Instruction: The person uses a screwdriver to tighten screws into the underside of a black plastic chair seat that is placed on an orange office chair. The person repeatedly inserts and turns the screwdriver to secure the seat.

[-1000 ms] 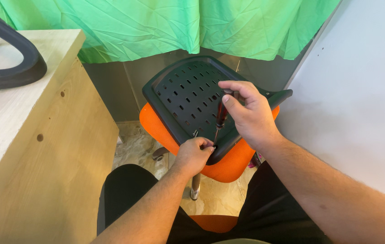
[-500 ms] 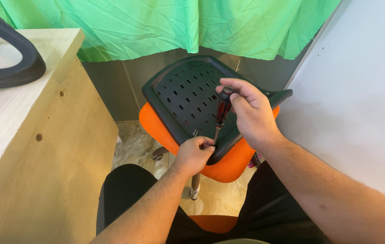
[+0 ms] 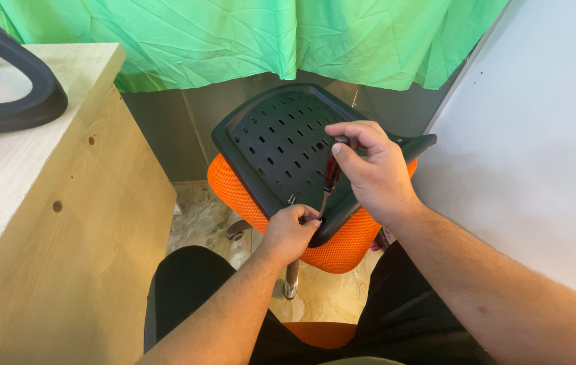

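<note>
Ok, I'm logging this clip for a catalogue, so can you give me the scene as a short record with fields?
Right hand: grips a screwdriver by its dark red handle, tip down at the panel's near edge
Left hand: pinches at the screwdriver tip
Workpiece: black perforated chair panel on an orange cushion, tilted
Left: wooden cabinet with a black armrest on top
Behind: green cloth
Right: white wall

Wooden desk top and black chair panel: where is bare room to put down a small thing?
The wooden desk top is bare between the black armrest and its right edge. The perforated panel is bare at its upper left; its lower corner is crowded by the left hand, right hand and screwdriver.
</note>
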